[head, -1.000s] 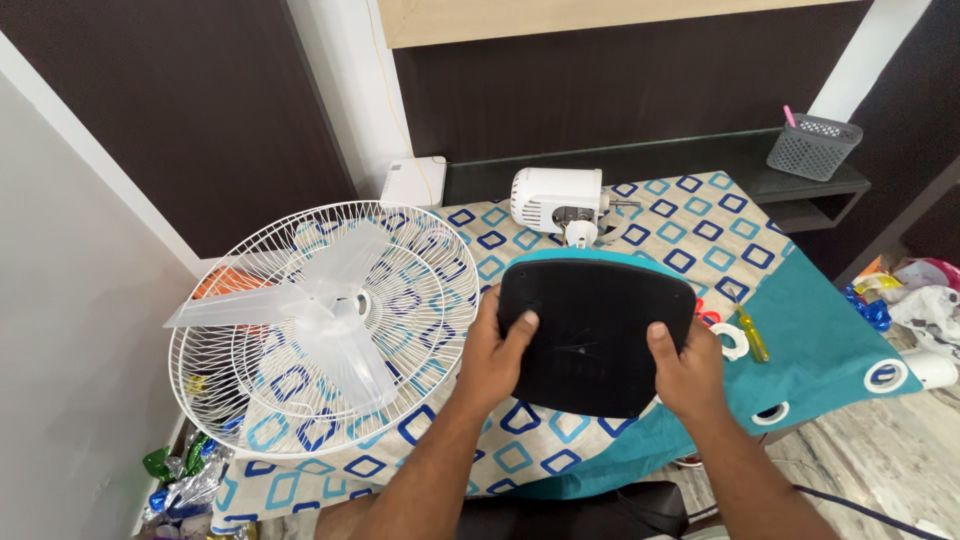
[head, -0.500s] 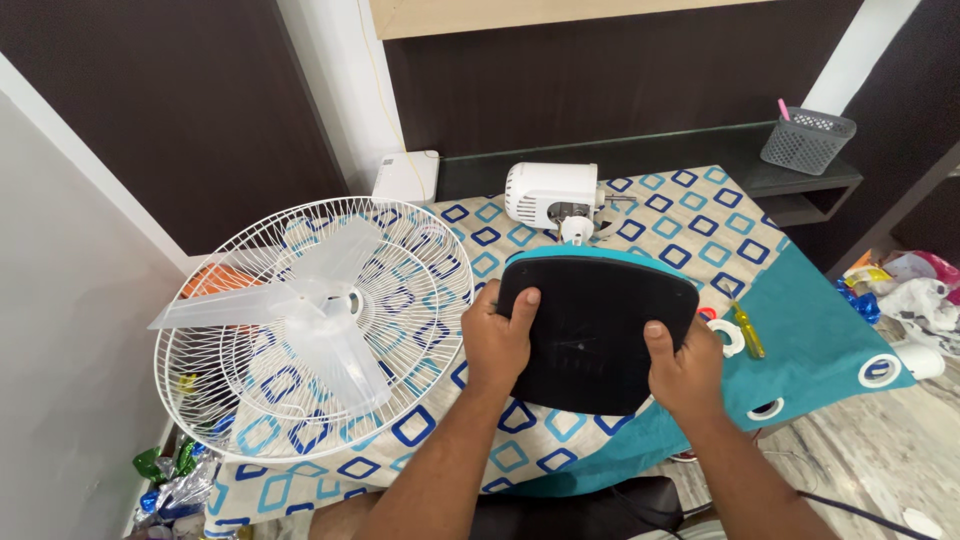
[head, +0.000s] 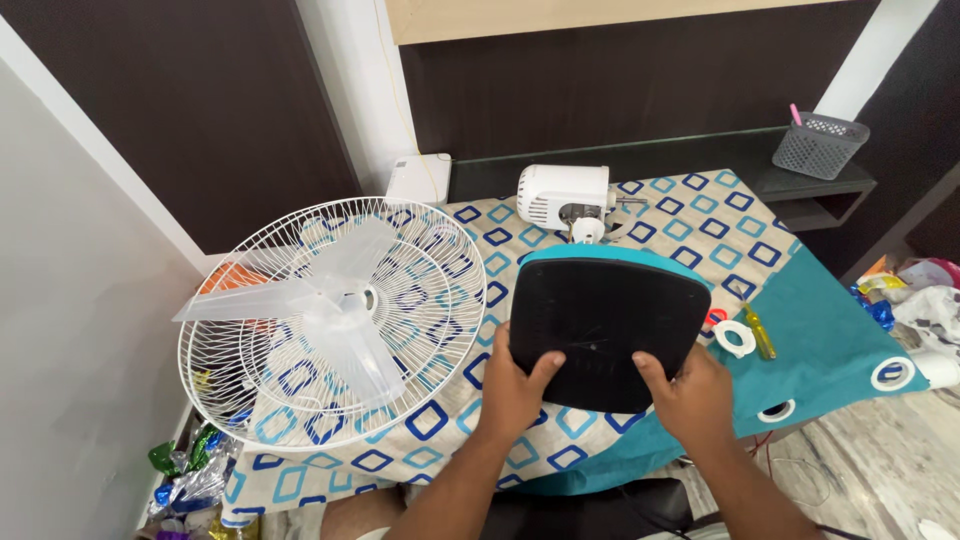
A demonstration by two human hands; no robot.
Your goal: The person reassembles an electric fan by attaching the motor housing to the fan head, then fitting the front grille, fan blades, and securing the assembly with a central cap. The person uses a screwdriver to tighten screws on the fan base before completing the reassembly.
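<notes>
A: Where is the black rounded-square plastic fan base with the teal rim [head: 608, 330]?

B: Tilted up above the patterned cloth-covered desk [head: 690, 215], its lower edge clasped by the left hand [head: 517, 392] and right hand [head: 690, 396].

A: How does it handle?

B: Likely stiff, fairly weighty, smooth; opposite edges suit gripping best.
</notes>
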